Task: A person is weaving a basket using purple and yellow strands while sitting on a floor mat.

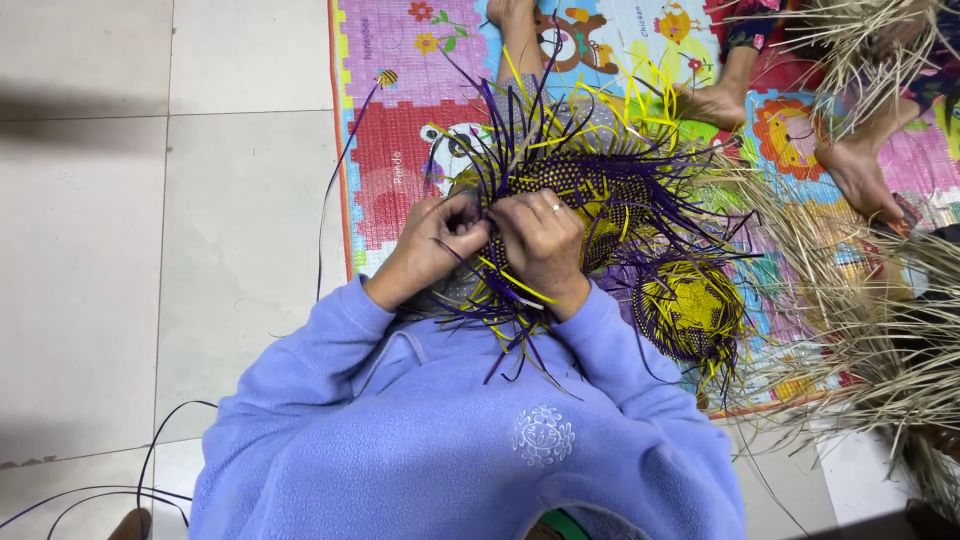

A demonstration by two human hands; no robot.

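Fingers of the left hand (440,240) and right hand (540,245) pinch purple and yellow strips at the near rim of a half-woven basket (590,195), steadying loose ends. A second woven piece (690,308) lies right, on the play mat (400,150).

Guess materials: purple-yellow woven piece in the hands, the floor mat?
Woven piece: flat glossy purple and yellow strips, probably plastic or dyed fibre; the loose ends spring outward stiffly. Floor mat: likely printed foam with smooth, bright cartoon panels and a thin edge on the tiles.
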